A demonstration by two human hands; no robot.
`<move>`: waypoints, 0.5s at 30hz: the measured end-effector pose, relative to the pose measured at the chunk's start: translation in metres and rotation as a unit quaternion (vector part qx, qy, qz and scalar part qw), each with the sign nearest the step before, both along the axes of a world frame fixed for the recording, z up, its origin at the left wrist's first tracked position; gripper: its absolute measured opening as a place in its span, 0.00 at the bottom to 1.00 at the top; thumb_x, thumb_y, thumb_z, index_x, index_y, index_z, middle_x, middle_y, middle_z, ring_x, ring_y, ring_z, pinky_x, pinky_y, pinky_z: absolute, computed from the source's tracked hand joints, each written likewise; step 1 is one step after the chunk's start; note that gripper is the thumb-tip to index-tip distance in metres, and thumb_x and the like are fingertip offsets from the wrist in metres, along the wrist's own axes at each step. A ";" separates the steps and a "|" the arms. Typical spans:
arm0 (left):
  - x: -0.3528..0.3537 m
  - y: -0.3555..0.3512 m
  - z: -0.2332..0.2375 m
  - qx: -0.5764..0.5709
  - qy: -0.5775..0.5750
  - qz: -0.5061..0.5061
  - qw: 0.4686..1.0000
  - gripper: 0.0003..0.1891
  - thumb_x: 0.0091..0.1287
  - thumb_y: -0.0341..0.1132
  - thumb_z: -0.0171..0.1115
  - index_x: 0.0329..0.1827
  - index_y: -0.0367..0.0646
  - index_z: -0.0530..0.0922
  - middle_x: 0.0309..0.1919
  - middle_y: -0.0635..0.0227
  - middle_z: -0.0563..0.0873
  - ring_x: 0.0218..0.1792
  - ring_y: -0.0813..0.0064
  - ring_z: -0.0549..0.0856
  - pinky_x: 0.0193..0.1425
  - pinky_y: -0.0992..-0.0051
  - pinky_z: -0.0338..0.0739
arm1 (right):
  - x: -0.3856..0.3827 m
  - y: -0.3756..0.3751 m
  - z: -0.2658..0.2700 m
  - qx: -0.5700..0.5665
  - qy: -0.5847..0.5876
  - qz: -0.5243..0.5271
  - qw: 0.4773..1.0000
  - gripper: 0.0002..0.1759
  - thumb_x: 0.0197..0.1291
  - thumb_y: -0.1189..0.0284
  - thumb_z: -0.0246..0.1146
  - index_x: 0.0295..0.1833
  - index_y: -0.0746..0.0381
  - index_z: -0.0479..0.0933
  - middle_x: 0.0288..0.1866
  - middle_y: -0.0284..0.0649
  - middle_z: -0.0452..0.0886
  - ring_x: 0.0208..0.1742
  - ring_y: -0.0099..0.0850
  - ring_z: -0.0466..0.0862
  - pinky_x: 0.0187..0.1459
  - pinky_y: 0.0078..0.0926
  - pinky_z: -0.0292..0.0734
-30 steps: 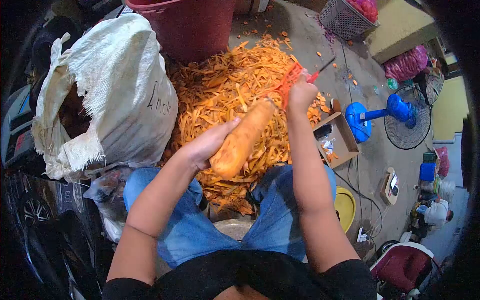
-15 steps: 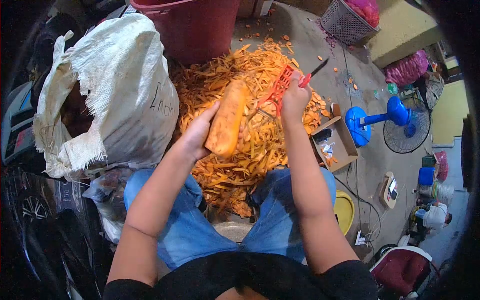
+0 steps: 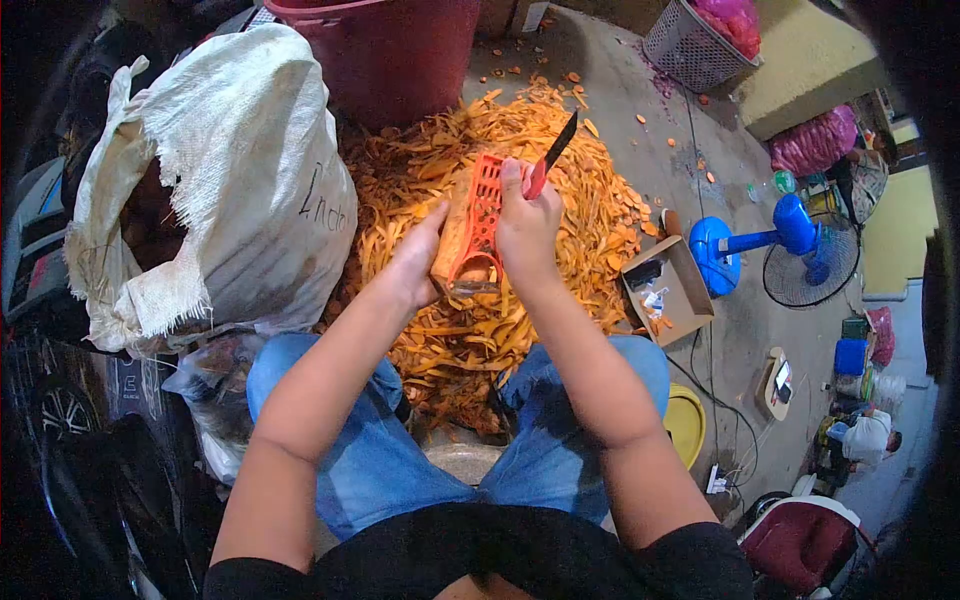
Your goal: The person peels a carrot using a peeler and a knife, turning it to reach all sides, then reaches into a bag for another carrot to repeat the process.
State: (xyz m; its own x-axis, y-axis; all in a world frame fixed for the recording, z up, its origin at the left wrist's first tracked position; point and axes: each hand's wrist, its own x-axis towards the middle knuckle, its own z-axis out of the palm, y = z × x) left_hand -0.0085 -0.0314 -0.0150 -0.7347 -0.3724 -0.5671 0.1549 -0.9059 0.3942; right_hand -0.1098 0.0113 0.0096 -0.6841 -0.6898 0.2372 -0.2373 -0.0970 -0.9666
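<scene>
My left hand (image 3: pixel 416 258) is wrapped round the left side of a large orange root vegetable (image 3: pixel 453 235), held above a heap of orange peelings (image 3: pixel 570 235). In my right hand (image 3: pixel 528 228) are a red peeler with a perforated frame (image 3: pixel 486 205) and a knife (image 3: pixel 560 143) with a red handle and dark blade pointing up and away. The peeler's frame lies against the right side of the vegetable and covers part of it. Some of my left fingers are hidden behind the vegetable.
A white woven sack (image 3: pixel 250 170) stands at the left, and a red tub (image 3: pixel 395 60) behind the heap. To the right are a cardboard box (image 3: pixel 690 285), a blue fan (image 3: pixel 795 225), cables and a yellow lid (image 3: pixel 687 425). A person (image 3: pixel 868 438) is far right.
My right hand has moved left and down, bringing the peeler from beside the vegetable onto it. The vegetable has turned and now shows a browner surface.
</scene>
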 end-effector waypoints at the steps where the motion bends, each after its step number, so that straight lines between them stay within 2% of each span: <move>1: -0.001 0.001 -0.002 -0.004 0.002 0.007 1.000 0.21 0.64 0.47 0.33 0.48 0.43 0.67 0.40 0.63 0.77 0.37 0.71 0.78 0.43 0.69 0.73 | 0.000 0.000 0.000 0.000 0.000 0.000 1.000 0.16 0.58 0.64 0.49 0.26 0.66 0.67 0.18 0.34 0.68 0.21 0.20 0.65 0.24 0.21 0.63; 4: -0.002 0.004 0.001 -0.019 -0.001 0.015 1.000 0.20 0.64 0.47 0.32 0.47 0.43 0.67 0.39 0.63 0.77 0.37 0.71 0.78 0.42 0.70 0.73 | 0.001 0.000 -0.005 0.012 -0.055 -0.004 0.998 0.17 0.57 0.64 0.49 0.24 0.66 0.66 0.16 0.35 0.67 0.19 0.21 0.64 0.22 0.22 0.61; 9: 0.000 0.010 0.008 -0.058 -0.046 -0.012 0.997 0.20 0.64 0.47 0.33 0.47 0.43 0.67 0.37 0.64 0.78 0.35 0.72 0.78 0.39 0.72 0.75 | -0.003 -0.002 -0.011 0.007 0.063 -0.079 0.995 0.15 0.56 0.66 0.49 0.22 0.65 0.64 0.12 0.38 0.63 0.14 0.26 0.62 0.19 0.26 0.57; 13: 0.004 0.014 0.010 -0.090 -0.069 -0.053 0.992 0.20 0.64 0.47 0.34 0.47 0.43 0.67 0.35 0.66 0.78 0.32 0.73 0.79 0.37 0.74 0.75 | -0.017 -0.006 -0.010 0.037 0.104 -0.124 0.986 0.14 0.56 0.68 0.49 0.23 0.65 0.66 0.12 0.39 0.65 0.14 0.30 0.63 0.19 0.27 0.58; 15: 0.005 0.022 0.015 -0.093 -0.066 -0.078 0.991 0.20 0.64 0.47 0.35 0.47 0.42 0.67 0.35 0.66 0.78 0.32 0.74 0.79 0.37 0.74 0.75 | -0.038 -0.013 -0.022 -0.056 0.132 -0.211 0.967 0.13 0.56 0.68 0.49 0.24 0.66 0.68 0.13 0.39 0.68 0.15 0.31 0.65 0.19 0.28 0.59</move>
